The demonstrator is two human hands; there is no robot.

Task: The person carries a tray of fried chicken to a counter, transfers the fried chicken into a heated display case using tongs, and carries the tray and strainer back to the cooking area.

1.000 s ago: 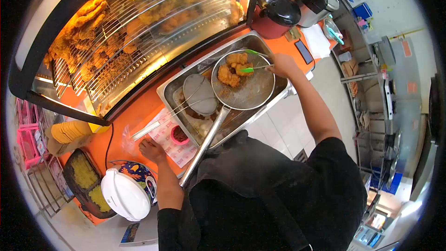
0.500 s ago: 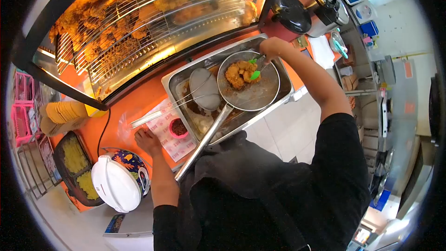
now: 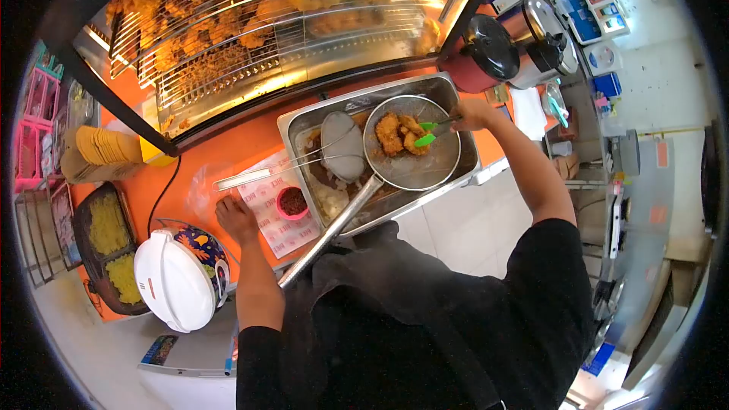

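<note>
My right hand [image 3: 472,114] is closed around tongs with green tips [image 3: 430,132], which touch pieces of fried chicken [image 3: 400,135]. The pieces lie in a round mesh strainer [image 3: 425,171] set across a steel tray [image 3: 292,125]. The strainer's long handle [image 3: 328,235] runs toward my body. A second, smaller skimmer [image 3: 343,153] rests in the tray, its wire handle reaching left. My left hand [image 3: 237,219] rests, fingers slightly apart, by the left edge of a printed paper sheet [image 3: 285,237]. On that sheet stands a pink cup [image 3: 292,203] of dark red contents.
A lit display case [image 3: 250,99] with fried food on racks stands behind the tray. At left are a white-lidded cooker [image 3: 171,281], a black container [image 3: 114,247] of yellow food and stacked paper pockets [image 3: 110,144]. Lidded pots [image 3: 486,49] stand at back right.
The chicken has spread from one clump into separate pieces in the strainer. My right hand and the tongs have shifted slightly right. The whole view has moved a little.
</note>
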